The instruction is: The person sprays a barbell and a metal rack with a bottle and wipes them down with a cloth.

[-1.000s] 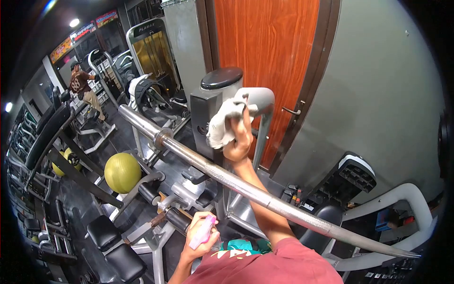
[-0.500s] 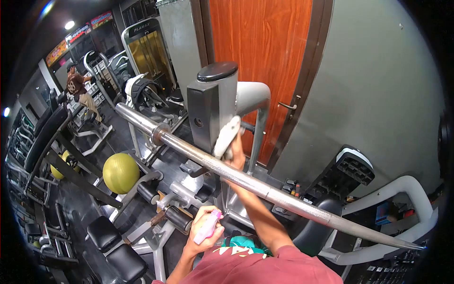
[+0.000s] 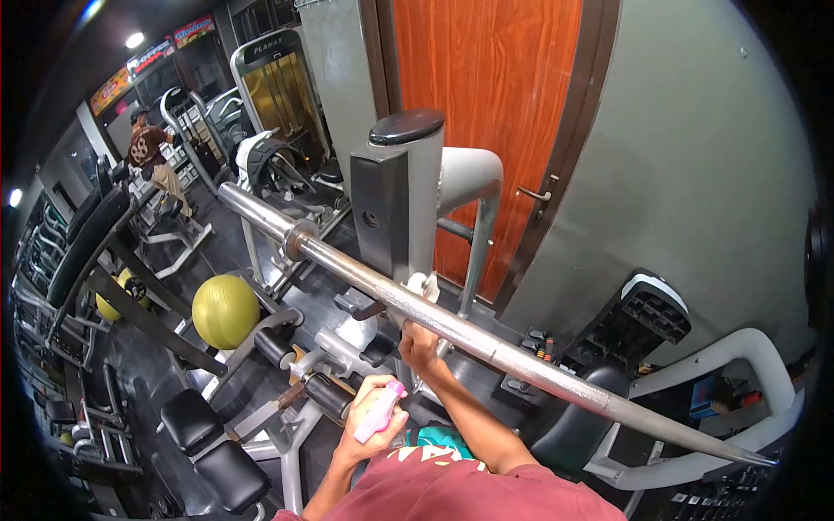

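Observation:
My left hand (image 3: 360, 415) is wrapped around a small pink spray bottle (image 3: 380, 413), held low in front of my shirt. A steel barbell (image 3: 486, 347) crosses the view diagonally above both hands. Just beneath the bar, my right hand (image 3: 419, 345) is closed on a white cloth (image 3: 424, 285), which lies against the lower part of the grey machine post (image 3: 424, 200). The bar hides part of the cloth and some of my fingers.
A wooden door (image 3: 486, 104) stands behind the post. To the left are a yellow exercise ball (image 3: 226, 313) and black padded seats (image 3: 193, 431). Another person (image 3: 149, 149) is among machines at the far left. A curved grey frame (image 3: 764, 373) rises at right.
My right hand and the white cloth have moved down the post, from above the barbell to below it. The left hand stays nearly in place with the spray bottle.

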A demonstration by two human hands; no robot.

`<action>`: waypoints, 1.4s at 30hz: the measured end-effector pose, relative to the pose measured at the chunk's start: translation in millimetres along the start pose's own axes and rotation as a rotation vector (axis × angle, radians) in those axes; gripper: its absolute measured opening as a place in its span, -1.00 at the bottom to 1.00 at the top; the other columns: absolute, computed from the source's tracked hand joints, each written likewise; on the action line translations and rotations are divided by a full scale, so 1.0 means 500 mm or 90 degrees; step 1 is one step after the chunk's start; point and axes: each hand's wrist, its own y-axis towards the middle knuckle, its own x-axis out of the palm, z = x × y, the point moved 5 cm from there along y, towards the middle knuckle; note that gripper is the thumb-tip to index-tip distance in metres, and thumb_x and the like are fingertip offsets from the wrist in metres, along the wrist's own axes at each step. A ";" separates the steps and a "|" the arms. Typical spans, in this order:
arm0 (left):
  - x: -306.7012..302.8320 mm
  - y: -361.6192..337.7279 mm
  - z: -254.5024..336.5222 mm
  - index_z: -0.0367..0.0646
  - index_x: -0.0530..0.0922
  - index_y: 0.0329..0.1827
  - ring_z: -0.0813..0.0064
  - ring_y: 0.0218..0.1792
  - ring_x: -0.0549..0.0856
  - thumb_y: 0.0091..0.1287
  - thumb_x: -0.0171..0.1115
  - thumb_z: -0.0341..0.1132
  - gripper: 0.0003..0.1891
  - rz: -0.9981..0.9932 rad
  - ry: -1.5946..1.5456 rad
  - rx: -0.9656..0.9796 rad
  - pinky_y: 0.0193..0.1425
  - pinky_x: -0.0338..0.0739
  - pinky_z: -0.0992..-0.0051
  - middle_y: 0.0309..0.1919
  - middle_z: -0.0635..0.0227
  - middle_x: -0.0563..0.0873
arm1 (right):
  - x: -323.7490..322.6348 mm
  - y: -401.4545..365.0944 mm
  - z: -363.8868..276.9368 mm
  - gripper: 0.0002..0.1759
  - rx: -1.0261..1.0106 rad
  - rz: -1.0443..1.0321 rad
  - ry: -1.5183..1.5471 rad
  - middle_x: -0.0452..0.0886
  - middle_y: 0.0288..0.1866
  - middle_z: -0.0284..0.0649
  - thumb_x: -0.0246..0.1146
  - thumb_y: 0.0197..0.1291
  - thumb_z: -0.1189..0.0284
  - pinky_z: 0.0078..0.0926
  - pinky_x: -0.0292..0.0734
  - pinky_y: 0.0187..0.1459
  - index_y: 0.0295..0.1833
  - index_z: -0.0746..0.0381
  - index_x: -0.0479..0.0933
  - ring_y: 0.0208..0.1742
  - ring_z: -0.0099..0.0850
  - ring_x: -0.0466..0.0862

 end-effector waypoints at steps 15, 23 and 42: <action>0.016 -0.016 -0.022 -0.33 0.51 -0.02 0.57 -0.36 0.59 0.15 0.27 -0.57 -0.68 -0.058 0.017 0.050 -0.27 0.54 0.57 0.00 0.17 0.47 | -0.030 -0.275 0.050 -0.45 0.195 -0.189 0.019 0.63 0.01 0.06 0.02 0.05 0.79 -0.26 0.53 0.08 0.20 0.28 0.49 0.05 -0.07 0.65; 0.001 -0.037 -0.022 -0.32 0.57 -0.07 0.56 -0.46 0.61 0.09 0.36 -0.56 -0.69 0.010 -0.025 -0.013 -0.32 0.51 0.55 -0.08 0.17 0.54 | -0.103 0.026 0.106 -0.53 0.300 0.251 0.184 0.44 0.27 -0.08 -0.02 0.41 0.42 -0.36 0.23 0.35 0.39 0.33 0.24 0.30 -0.28 0.42; -0.002 -0.024 -0.043 -0.33 0.58 -0.08 0.52 -0.40 0.63 0.12 0.36 -0.52 -0.71 -0.016 0.000 -0.008 -0.30 0.51 0.54 -0.09 0.16 0.56 | -0.010 -0.172 0.023 -0.46 0.538 -0.017 0.158 0.39 0.37 0.13 0.06 0.19 0.63 -0.24 0.19 0.42 0.34 0.31 0.39 0.45 -0.03 0.33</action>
